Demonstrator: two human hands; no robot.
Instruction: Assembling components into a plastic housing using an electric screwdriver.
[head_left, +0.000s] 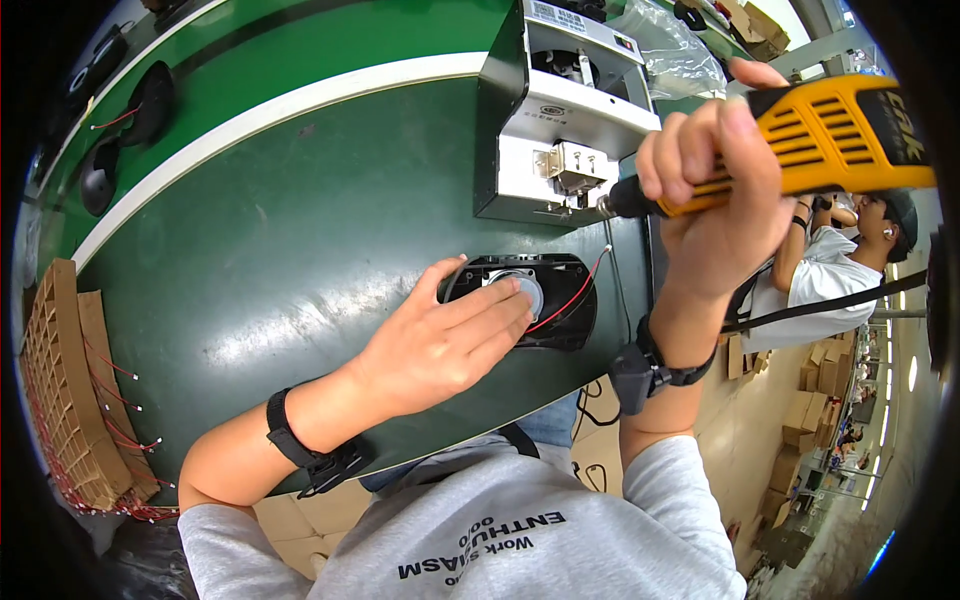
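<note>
My right hand is wrapped round a yellow and black electric screwdriver. Its tip touches or nearly touches the front of a metal screw feeder; which of the two I cannot tell. On the green bench lies a black plastic housing with a round grey speaker in it. A red wire curves out of the housing. My left hand rests on the speaker and the housing's left side, fingers stretched out and partly covering both.
At the left edge stands a cardboard divider box with red wires hanging over it. Black plastic parts lie beyond the white bench strip. Clear plastic bags sit behind the feeder. Another person works at the right.
</note>
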